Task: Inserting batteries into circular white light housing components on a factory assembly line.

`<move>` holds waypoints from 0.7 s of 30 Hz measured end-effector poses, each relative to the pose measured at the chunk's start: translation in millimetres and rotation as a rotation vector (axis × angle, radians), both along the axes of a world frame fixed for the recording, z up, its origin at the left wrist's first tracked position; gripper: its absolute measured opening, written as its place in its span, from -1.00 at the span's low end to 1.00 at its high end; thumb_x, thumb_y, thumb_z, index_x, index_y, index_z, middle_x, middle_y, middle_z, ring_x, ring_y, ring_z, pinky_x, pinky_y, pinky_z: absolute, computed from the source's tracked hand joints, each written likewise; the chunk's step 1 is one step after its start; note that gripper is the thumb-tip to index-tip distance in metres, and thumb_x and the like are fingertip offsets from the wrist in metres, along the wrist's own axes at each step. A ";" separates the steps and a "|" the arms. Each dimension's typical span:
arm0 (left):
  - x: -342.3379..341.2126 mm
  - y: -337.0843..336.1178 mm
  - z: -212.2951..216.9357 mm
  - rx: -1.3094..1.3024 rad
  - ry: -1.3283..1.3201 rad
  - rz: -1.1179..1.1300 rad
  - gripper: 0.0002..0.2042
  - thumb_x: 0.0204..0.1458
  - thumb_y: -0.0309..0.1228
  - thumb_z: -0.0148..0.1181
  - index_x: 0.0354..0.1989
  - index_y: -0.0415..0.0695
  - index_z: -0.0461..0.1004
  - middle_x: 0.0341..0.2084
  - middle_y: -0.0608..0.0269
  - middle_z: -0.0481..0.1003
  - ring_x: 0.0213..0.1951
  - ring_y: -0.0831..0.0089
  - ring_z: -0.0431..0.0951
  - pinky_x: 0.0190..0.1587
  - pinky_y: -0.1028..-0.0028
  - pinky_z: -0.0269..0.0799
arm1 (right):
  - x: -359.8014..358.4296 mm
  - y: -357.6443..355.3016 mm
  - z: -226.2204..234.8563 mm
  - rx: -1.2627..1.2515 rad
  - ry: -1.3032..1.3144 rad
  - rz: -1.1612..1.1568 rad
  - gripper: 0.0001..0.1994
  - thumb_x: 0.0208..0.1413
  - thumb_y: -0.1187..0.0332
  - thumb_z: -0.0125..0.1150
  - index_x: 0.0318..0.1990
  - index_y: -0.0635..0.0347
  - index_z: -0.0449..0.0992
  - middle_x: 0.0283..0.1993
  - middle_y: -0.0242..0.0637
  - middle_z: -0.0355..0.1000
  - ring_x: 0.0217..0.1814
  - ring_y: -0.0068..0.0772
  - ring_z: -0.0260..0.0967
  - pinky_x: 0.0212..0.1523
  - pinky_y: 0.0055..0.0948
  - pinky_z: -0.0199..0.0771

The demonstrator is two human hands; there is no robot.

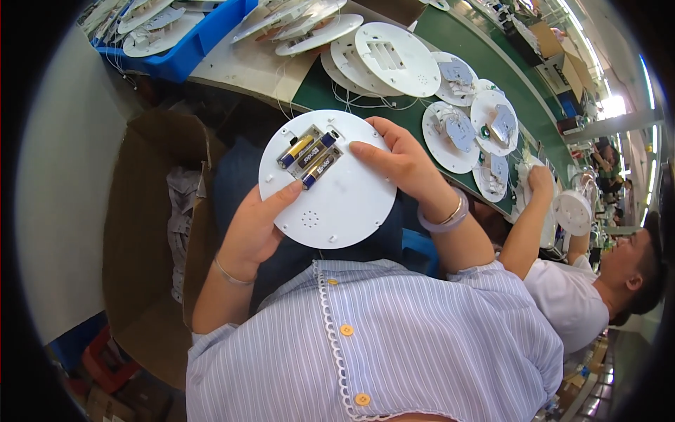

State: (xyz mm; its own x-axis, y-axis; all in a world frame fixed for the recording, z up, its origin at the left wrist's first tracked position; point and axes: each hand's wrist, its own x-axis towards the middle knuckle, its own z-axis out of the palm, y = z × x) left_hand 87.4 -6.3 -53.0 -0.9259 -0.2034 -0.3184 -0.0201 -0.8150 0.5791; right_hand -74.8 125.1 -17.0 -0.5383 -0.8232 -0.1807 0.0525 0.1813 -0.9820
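Between my two hands is a round white plastic disc [344, 211], held up over my lap. Several gold-and-dark-blue batteries [320, 169] sit in the open battery compartment on its upper left part. Below them a small cluster of holes shows in the plastic. My left hand [256, 221] grips the lower left rim, its thumb at the end of the lowest battery. My right hand [401, 158] grips the upper right rim, its thumb lying on the face beside the compartment. The fingers behind the disc are hidden.
White discs [397, 60] lie stacked on the green bench, others with grey circuit plates [460, 133] to the right. A blue bin [186, 56] of discs stands far left. An open cardboard box [140, 253] is left of my lap. A co-worker [569, 295] works at right.
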 end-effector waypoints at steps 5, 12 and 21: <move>-2.0 -9.4 -6.9 -0.195 -0.018 0.033 -0.61 -0.13 -0.51 0.12 -0.09 -0.29 0.21 -0.23 0.14 0.37 -0.22 0.45 0.41 -0.19 0.52 0.37 | 19.5 6.9 -22.7 -0.056 -0.076 -0.113 -0.70 -0.06 0.34 0.11 -0.21 0.32 0.27 -0.35 -0.29 0.36 -0.41 -0.64 0.32 -0.41 -0.69 0.33; -4.1 -10.1 -22.6 -0.431 -0.112 0.087 -0.59 -0.23 -0.54 0.20 -0.15 -0.33 0.24 -0.30 0.11 0.40 -0.28 0.45 0.44 -0.23 0.53 0.37 | 42.7 10.7 -50.1 -0.067 -0.013 -0.180 -0.76 -0.04 0.37 0.07 -0.26 0.30 0.24 -0.38 -0.27 0.34 -0.40 -0.60 0.30 -0.42 -0.64 0.32; -1.5 -14.6 -21.0 -0.464 -0.154 0.121 -0.65 -0.26 -0.58 0.20 -0.23 -0.34 0.31 -0.37 0.10 0.44 -0.38 0.44 0.48 -0.30 0.53 0.41 | 57.7 6.8 -65.0 -0.154 0.010 -0.218 -0.78 -0.01 0.35 0.03 -0.28 0.29 0.21 -0.40 -0.27 0.33 -0.42 -0.59 0.30 -0.43 -0.64 0.32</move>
State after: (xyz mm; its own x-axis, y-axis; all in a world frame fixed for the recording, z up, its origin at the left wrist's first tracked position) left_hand 86.0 -20.9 -74.0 -0.8362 -0.4589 -0.3005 -0.0555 -0.4743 0.8786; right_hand -17.1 131.8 -82.0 -0.7070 -0.7049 -0.0561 0.0641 0.0151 -0.9978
